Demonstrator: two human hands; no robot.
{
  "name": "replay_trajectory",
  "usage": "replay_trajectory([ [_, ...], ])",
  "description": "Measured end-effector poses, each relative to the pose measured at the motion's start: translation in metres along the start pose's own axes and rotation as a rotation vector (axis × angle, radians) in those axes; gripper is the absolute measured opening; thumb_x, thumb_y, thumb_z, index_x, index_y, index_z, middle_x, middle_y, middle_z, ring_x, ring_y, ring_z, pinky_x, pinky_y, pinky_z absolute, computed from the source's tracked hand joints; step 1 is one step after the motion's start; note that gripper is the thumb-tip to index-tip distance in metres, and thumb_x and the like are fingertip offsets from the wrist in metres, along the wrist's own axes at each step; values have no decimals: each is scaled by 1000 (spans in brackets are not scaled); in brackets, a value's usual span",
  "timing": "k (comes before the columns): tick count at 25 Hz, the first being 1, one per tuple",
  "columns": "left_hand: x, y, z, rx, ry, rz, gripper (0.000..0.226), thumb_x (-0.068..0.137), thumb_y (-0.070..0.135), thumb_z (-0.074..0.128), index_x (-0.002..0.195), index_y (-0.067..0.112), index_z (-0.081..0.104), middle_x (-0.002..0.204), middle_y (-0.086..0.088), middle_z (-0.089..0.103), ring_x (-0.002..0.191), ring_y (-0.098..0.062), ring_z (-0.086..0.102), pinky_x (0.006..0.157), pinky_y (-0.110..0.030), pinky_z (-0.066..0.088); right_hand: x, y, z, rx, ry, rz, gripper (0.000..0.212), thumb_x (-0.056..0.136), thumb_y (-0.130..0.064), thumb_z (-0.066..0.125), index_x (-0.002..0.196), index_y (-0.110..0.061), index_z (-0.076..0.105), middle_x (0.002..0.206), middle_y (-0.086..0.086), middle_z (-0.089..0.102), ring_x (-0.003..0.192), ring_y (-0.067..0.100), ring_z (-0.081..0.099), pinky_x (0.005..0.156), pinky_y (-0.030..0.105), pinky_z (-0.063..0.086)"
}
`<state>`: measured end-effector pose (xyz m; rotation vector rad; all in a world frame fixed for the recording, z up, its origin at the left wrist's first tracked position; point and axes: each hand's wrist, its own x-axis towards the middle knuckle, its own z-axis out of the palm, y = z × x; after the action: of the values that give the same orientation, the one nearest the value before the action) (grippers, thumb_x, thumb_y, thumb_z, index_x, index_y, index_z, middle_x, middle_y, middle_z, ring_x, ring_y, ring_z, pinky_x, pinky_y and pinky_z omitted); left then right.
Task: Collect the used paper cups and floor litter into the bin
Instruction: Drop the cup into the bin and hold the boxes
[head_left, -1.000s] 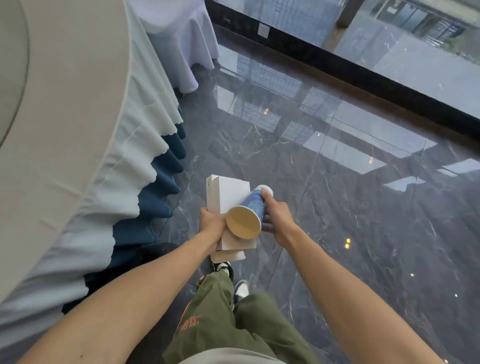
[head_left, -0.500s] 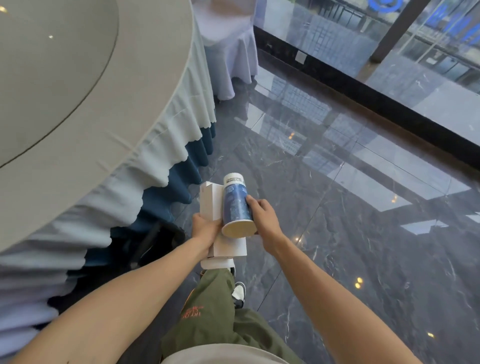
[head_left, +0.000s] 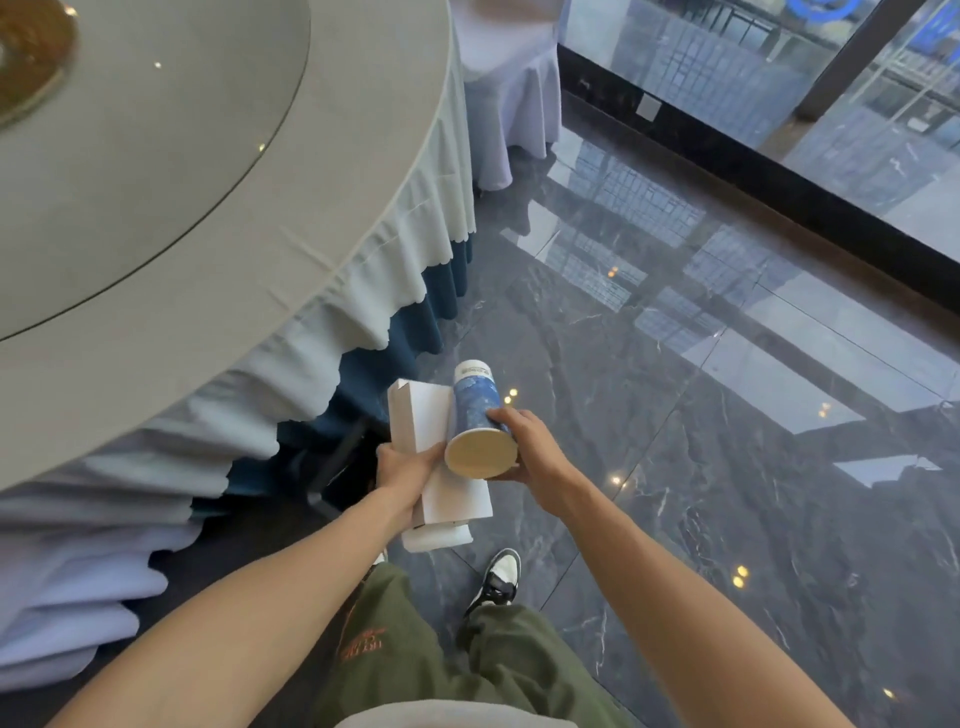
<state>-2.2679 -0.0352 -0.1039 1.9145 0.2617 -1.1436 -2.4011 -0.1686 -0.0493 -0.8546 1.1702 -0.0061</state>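
My right hand (head_left: 535, 457) grips a stack of blue paper cups (head_left: 478, 415) held on its side, the open mouth toward me and the white base pointing away. Just left of it, my left hand (head_left: 408, 470) holds a white cardboard box (head_left: 423, 421), with a second white piece (head_left: 436, 535) showing under it. The cups rest against the box. No bin is in view.
A large round table (head_left: 156, 218) with a grey cloth and blue skirt fills the left. A chair in a white cover (head_left: 511, 104) stands behind it. Dark glossy marble floor (head_left: 701, 415) spreads right, bounded by a glass wall (head_left: 779, 104). My legs and shoe (head_left: 496, 577) are below.
The cups have turned from pointing right to pointing away from me, lying alongside the box. The view has lifted and shifted, showing more of the table top.
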Motion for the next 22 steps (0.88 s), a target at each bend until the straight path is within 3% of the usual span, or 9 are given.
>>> replay_trajectory([
  [2,6,-17,-33,-16,22,-67,79,71,31,94,133,3,53,116,-17,72,98,-35,72,80,-47,61,10,13,17,83,56,52,53,91,-46,67,129,-11,60,129,20,64,108,29,69,71,42,65],
  [5,19,-43,-95,-48,28,-155,73,77,31,90,132,8,48,116,-17,71,96,-33,70,70,-39,54,30,41,46,12,152,144,53,91,-51,68,129,-14,60,123,15,64,109,31,68,77,42,65],
  [12,78,-84,-259,104,-82,-225,77,77,36,91,136,13,49,119,-12,73,105,-32,72,89,-50,59,96,121,168,-140,267,331,57,88,-52,71,128,-13,59,110,9,61,106,31,67,82,46,65],
  [17,117,-84,-336,246,-190,-249,75,78,36,91,135,18,46,122,-9,70,107,-30,71,90,-49,59,141,146,242,-72,307,362,62,91,-54,68,134,-10,56,111,8,62,87,23,65,56,33,58],
  [19,132,-77,-350,257,-205,-224,78,75,37,92,136,18,47,122,-8,71,107,-29,71,86,-46,58,156,149,257,-70,305,365,70,92,-62,62,140,-12,49,128,10,58,102,29,65,67,41,61],
  [22,153,-65,-351,256,-237,-180,90,64,42,92,139,15,49,126,-9,72,110,-30,72,97,-52,58,164,156,266,-42,322,403,66,98,-57,56,145,-10,45,126,10,53,114,33,61,89,51,58],
])
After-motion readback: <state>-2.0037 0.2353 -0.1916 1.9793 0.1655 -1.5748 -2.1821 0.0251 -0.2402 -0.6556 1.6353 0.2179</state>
